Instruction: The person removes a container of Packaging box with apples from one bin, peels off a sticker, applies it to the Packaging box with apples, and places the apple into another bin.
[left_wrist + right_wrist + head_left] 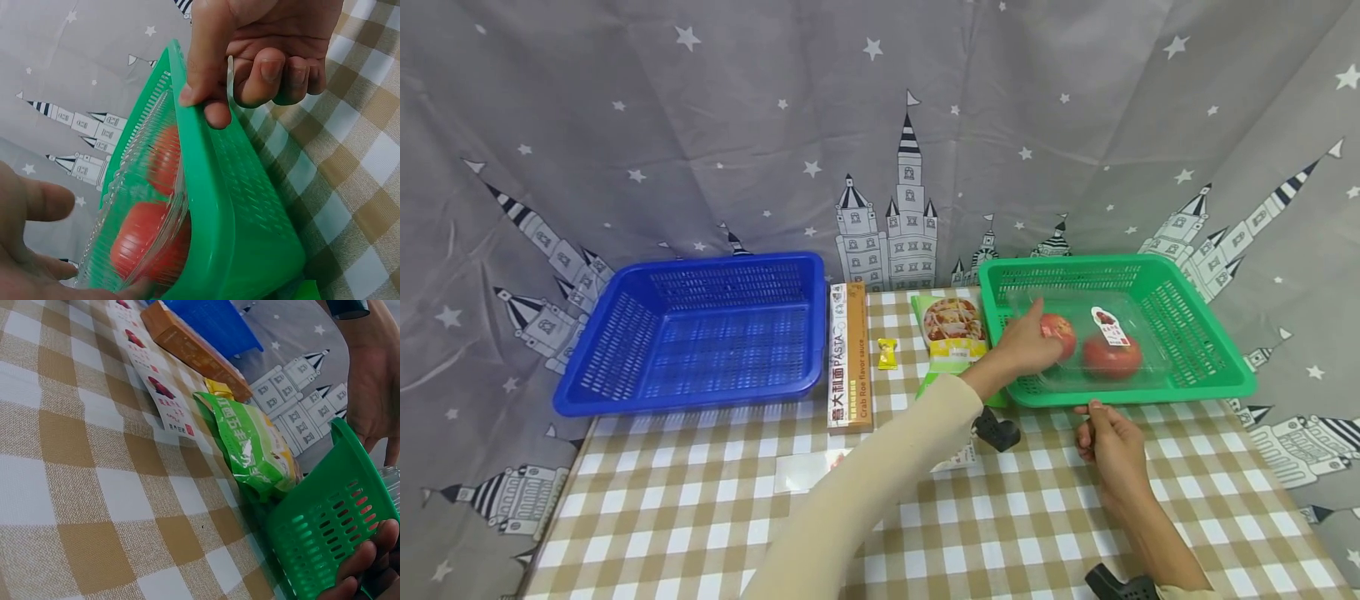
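A clear plastic box (1138, 317) holding red apples (1112, 357) sits inside the green basket (1206, 387), with a label on its top. My left hand (1028, 342) reaches over the basket's left end, fingers spread at the box; in the left wrist view its fingertips are right at the box's edge. My right hand (1116, 454) pinches the front rim of the green basket, thumb on top and a finger beneath, as the left wrist view shows. The other fingers of that hand curl in loosely.
Left of the green basket lie a green food packet (955, 333), a small yellow packet (887, 353) and a pasta box (848, 358). A blue basket (696, 400) stands at the left. A label strip (150, 375) lies on the checked tablecloth (700, 500), partly behind my left sleeve in the head view.
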The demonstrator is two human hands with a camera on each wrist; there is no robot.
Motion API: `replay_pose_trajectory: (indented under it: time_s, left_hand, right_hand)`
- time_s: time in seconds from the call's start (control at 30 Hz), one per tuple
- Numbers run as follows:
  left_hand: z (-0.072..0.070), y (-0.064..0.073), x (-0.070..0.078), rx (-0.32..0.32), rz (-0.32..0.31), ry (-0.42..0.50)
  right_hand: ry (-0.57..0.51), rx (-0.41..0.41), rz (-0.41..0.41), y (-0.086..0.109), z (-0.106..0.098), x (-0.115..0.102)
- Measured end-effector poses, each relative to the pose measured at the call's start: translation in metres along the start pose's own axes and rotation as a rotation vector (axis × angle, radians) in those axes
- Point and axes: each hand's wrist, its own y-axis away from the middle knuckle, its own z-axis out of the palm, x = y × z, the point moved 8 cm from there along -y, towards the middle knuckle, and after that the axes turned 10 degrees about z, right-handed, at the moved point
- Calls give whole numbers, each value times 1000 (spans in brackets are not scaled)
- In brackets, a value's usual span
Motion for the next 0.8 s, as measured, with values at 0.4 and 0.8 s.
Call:
replay_pose_trajectory:
  time_s: [0.4, 0.8]
  left_hand:
    - [-10, 0, 17, -39, 195, -33]
    - [-72, 69, 30, -42, 382, -192]
  right_hand:
    - [-2, -3, 1, -3, 0, -1]
    - [87, 73, 87, -4, -4, 1]
